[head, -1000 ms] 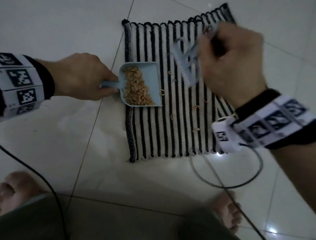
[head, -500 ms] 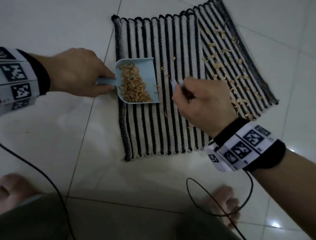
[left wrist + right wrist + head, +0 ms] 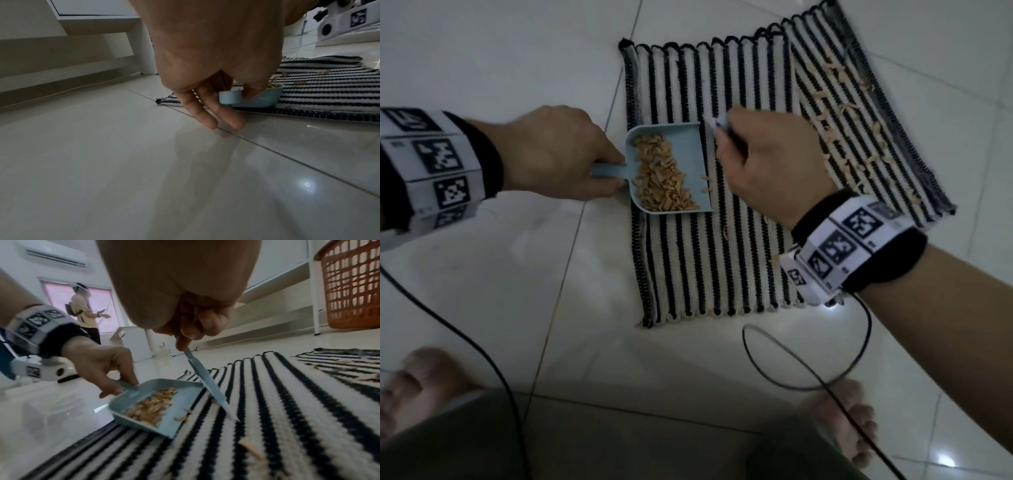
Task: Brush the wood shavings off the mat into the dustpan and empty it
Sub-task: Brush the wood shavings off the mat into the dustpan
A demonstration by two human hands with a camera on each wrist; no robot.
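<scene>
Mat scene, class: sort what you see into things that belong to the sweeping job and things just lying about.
Job: mat, shavings, dustpan, brush, left hand, right hand.

Lying about: basket, cable, air conditioner.

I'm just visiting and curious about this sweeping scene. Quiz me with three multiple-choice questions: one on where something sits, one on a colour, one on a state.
1. Where does the dustpan rest?
A. on the mat's left edge
B. in the orange basket
C. on bare tile beside a foot

2. What colour is the dustpan?
A. red
B. light blue
C. black

3. What state is the mat in?
A. swept clean
B. rolled up
C. shavings still lie on its right part

Answers:
1 A, its base sits on the stripes while the left hand grips the handle.
2 B, every view shows pale blue.
3 C, loose shavings lie beyond the right hand, which holds the brush.
</scene>
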